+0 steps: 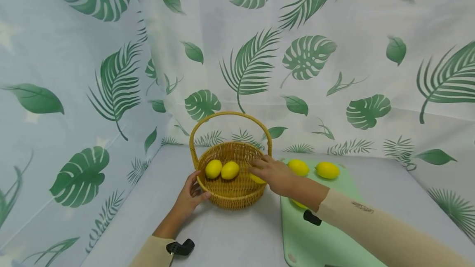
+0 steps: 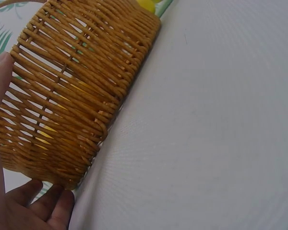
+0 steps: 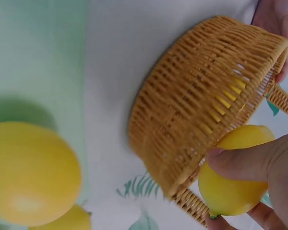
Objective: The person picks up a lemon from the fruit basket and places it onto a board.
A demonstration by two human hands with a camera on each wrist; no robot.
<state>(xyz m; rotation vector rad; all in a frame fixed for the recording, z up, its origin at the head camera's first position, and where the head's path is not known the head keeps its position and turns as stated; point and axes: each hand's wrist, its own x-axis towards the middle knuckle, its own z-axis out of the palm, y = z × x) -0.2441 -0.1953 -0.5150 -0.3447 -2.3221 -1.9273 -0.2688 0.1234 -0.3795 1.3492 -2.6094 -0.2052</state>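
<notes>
A wicker basket point(image 1: 233, 201) with a tall arched handle stands on the table. Two lemons point(image 1: 230, 170) lie inside it, toward the left. My left hand point(image 1: 188, 197) holds the basket's left side, thumb at the front rim and fingers around the outside, as the left wrist view also shows. My right hand point(image 1: 276, 173) is at the basket's right rim. In the right wrist view its thumb and fingers grip another lemon point(image 3: 235, 184), which overlaps the rim there; the hand partly hides this lemon in the head view.
A pale green cutting board point(image 1: 315, 234) lies right of the basket. On its far part rest two lemons point(image 1: 328, 170); a further yellow lemon point(image 1: 298, 204) shows beneath the right forearm. Behind the table hangs a white cloth point(image 1: 259, 73) with green leaf prints.
</notes>
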